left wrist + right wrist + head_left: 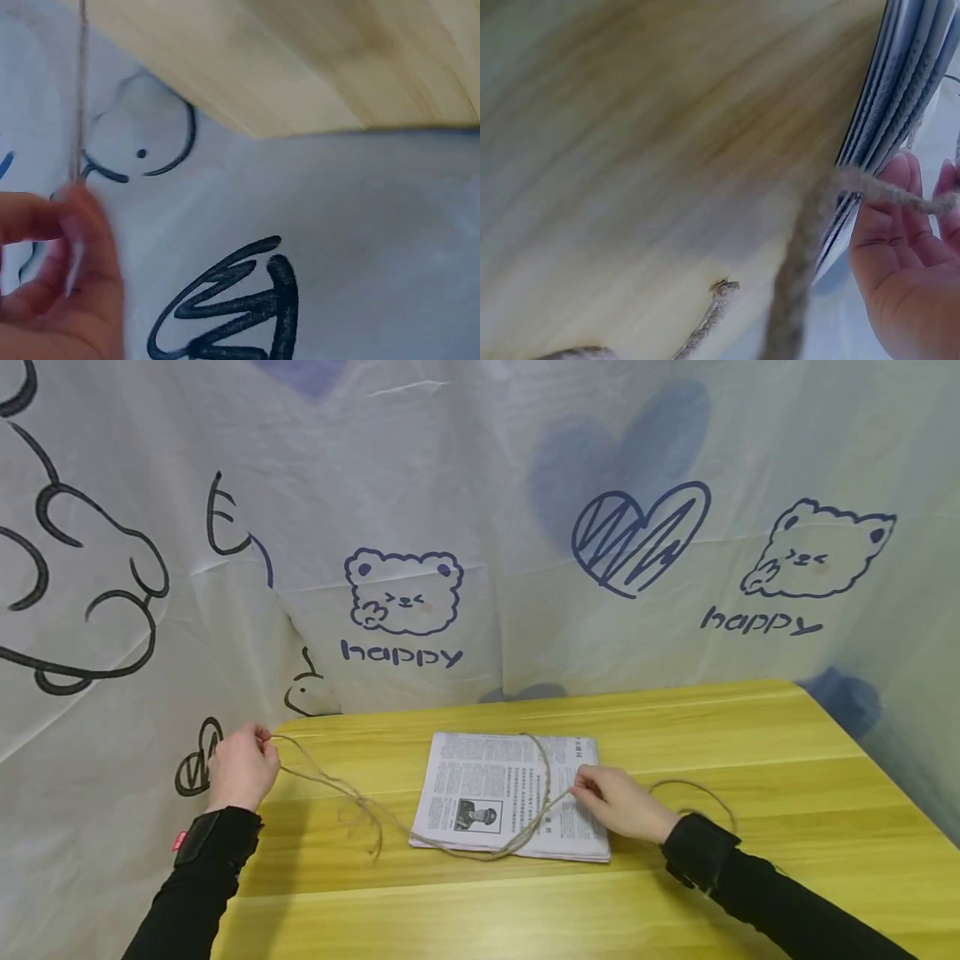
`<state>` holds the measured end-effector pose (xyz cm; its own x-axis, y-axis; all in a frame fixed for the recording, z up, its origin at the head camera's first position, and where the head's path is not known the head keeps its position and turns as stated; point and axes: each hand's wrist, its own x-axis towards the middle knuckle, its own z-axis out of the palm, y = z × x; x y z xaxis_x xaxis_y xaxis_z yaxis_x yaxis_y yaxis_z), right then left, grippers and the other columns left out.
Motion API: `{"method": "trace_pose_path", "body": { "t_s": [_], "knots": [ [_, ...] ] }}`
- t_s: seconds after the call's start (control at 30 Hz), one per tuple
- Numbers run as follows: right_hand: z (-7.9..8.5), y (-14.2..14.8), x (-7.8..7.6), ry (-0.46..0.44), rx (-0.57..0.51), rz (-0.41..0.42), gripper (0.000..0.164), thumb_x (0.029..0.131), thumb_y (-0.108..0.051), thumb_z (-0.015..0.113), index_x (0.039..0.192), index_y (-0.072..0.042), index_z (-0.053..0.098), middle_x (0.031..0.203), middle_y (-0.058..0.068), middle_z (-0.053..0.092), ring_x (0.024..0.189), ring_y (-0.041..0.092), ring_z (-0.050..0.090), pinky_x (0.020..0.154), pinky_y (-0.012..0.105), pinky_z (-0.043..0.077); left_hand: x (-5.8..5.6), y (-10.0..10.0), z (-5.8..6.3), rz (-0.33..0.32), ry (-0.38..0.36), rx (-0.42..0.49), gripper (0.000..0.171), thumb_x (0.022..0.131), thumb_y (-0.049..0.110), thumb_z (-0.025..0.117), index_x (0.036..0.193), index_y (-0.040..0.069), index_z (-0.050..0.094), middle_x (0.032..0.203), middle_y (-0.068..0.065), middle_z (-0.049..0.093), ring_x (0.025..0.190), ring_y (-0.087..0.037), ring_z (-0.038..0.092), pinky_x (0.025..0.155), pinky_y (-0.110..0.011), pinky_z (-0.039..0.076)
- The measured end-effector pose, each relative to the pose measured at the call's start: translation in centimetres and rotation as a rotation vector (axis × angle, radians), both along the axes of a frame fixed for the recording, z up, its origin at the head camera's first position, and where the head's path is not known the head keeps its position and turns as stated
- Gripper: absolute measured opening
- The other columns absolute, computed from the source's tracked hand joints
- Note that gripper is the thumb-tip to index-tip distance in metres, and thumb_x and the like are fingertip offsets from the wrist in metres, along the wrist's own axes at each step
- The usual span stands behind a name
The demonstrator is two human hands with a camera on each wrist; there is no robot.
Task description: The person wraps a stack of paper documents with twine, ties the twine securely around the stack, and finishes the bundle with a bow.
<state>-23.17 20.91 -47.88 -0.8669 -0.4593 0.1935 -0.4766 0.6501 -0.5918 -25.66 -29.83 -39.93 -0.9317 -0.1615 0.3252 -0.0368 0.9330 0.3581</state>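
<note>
A folded stack of newspapers (pixel 480 768) lies flat on the table, its layered edges (pixel 900 82) facing the right wrist camera. Brown twine (pixel 480 857) loops over the stack's right half and along its front edge. Off to the left of the stack, my left hand (pixel 242 768) pinches one stretch of twine, held out over the table's left edge; in the left wrist view this twine (pixel 82 97) runs straight up from the fingertips. My right hand (pixel 626 802), above the stack's right side, pinches another stretch between thumb and fingers. A frayed twine end dangles between the left hand and the stack.
The yellow wood-grain table (pixel 825 793) ends at the left beside a white printed cloth (pixel 495 610), which also hangs behind it. More twine (pixel 701 785) curves over the table to the right, behind the right wrist.
</note>
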Motion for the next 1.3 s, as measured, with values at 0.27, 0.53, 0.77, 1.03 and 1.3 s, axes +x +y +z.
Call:
{"method": "trace_pose_path", "body": {
  "t_s": [0.27, 0.53, 0.77, 1.03, 1.3],
  "knots": [
    [-0.6, 0.0, -0.4, -0.005, 0.015, -0.008, 0.016, 0.102, -0.017, 0.060, 0.087, -0.013, 0.060, 0.070, -0.007, 0.049, 0.062, 0.002, 0.042, 0.058, 0.020, 0.037, 1.7, 6.8, -3.4, -0.434, -0.065, -0.108, 0.021, 0.094, 0.019, 0.069, 0.109, 0.004, 0.069, 0.124, -0.019, 0.062, 0.116, -0.041, 0.056, 0.099, -0.056, 0.046],
    [-0.5, 0.0, -0.3, -0.008, -0.007, -0.005, 0.015, 0.102, -0.019, 0.059, 0.088, -0.013, 0.061, 0.070, -0.008, 0.049, 0.062, 0.002, 0.043, 0.058, 0.020, 0.038, 3.8, 14.4, -7.2, -0.991, -0.157, -0.298, 0.024, 0.081, 0.040, 0.083, 0.091, 0.024, 0.068, 0.097, 0.011, 0.059, 0.091, -0.006, 0.051, 0.084, -0.029, 0.048],
    [-0.4, 0.0, -0.1, -0.032, -0.058, 0.019, 0.016, 0.103, -0.020, 0.058, 0.091, -0.011, 0.062, 0.073, -0.008, 0.053, 0.065, 0.001, 0.045, 0.060, 0.020, 0.041, 2.5, 15.2, -6.1, -0.908, -0.231, -0.078, 0.011, 0.098, 0.016, 0.065, 0.091, 0.017, 0.057, 0.079, 0.006, 0.058, 0.071, -0.003, 0.049, 0.066, -0.021, 0.044],
    [0.2, -0.5, -0.5, 0.008, -0.110, 0.040, 0.017, 0.104, -0.021, 0.057, 0.094, -0.009, 0.063, 0.073, -0.009, 0.050, 0.064, 0.001, 0.043, 0.062, 0.020, 0.038, -1.7, 14.9, -4.4, -0.566, -0.183, 0.061, 0.007, 0.104, 0.014, 0.056, 0.103, 0.008, 0.059, 0.082, -0.006, 0.061, 0.069, -0.013, 0.050, 0.065, -0.028, 0.043],
    [0.0, 0.1, -0.4, -0.038, -0.042, 0.044, 0.019, 0.102, -0.015, 0.059, 0.083, -0.011, 0.061, 0.071, -0.005, 0.047, 0.064, 0.005, 0.043, 0.059, 0.021, 0.036, -3.1, 13.4, -5.9, -0.416, -0.199, 0.066, 0.015, 0.104, 0.013, 0.057, 0.101, 0.002, 0.066, 0.088, -0.012, 0.068, 0.072, -0.017, 0.055, 0.069, -0.034, 0.046]
  ]
}}
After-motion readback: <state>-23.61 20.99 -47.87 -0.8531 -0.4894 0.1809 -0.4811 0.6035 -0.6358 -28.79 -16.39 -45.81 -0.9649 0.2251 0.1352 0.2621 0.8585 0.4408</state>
